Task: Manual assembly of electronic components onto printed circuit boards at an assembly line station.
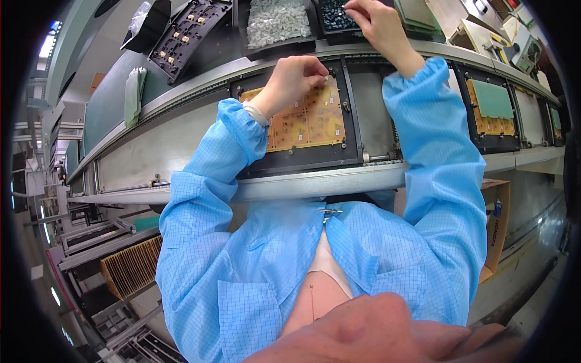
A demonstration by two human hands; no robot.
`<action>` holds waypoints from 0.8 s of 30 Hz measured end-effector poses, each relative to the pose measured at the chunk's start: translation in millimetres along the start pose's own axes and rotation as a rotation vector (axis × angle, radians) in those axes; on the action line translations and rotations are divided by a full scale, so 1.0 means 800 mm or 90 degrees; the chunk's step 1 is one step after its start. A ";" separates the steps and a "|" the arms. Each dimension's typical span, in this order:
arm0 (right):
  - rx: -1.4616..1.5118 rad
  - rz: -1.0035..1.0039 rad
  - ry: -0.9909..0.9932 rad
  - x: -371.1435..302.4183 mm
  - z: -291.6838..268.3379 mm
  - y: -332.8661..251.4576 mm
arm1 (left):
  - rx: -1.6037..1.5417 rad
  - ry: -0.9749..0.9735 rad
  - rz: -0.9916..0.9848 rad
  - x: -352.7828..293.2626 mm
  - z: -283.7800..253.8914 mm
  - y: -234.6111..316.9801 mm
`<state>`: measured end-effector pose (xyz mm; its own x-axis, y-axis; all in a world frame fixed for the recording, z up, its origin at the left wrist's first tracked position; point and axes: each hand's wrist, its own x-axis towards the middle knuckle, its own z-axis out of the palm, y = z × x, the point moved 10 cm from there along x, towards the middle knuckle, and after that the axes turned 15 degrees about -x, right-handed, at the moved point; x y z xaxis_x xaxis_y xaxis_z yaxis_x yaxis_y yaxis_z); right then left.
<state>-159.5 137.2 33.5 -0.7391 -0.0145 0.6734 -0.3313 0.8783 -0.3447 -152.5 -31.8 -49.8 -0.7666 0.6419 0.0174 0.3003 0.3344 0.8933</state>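
My left hand (289, 85) is over the far part of a yellow circuit board panel (308, 124), its thumb and index finger pinched on a small white component (327, 78). The panel lies in a black carrier frame (302, 162) on the conveyor; my left hand and sleeve hide its far left part. Farther off to the right, my right hand (380, 29) reaches to a black bin filled with small dark components (336, 16). Its thumb and index finger are closed together at the bin's right side, and what they hold is too small to make out.
Left of the dark parts stands a bin of whitish components (277, 24), then a tilted black tray (192, 30) with several small parts. The conveyor's metal front rail (321, 188) runs before me. Another carrier with a green sheet (493, 100) sits to the right.
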 end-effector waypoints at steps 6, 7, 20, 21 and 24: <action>0.136 0.127 -0.128 -0.093 0.025 0.018 | 0.049 0.020 -0.015 0.009 0.004 -0.008; 0.191 0.165 -0.160 -0.106 0.034 0.021 | 0.088 0.028 0.010 0.011 0.004 -0.007; 0.305 0.252 -0.247 -0.144 0.065 0.034 | 0.262 0.034 0.076 0.027 0.024 0.008; 0.325 0.257 -0.255 -0.145 0.067 0.034 | 0.261 0.032 0.076 0.028 0.026 0.009; 0.338 0.261 -0.263 -0.146 0.069 0.034 | 0.336 0.023 0.084 0.032 0.034 0.011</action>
<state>-114.1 136.4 -90.3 -0.9865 -0.0055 0.1634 -0.1435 0.5080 -0.8493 -154.3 6.3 -53.3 -0.7195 0.6808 0.1374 0.6321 0.5599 0.5357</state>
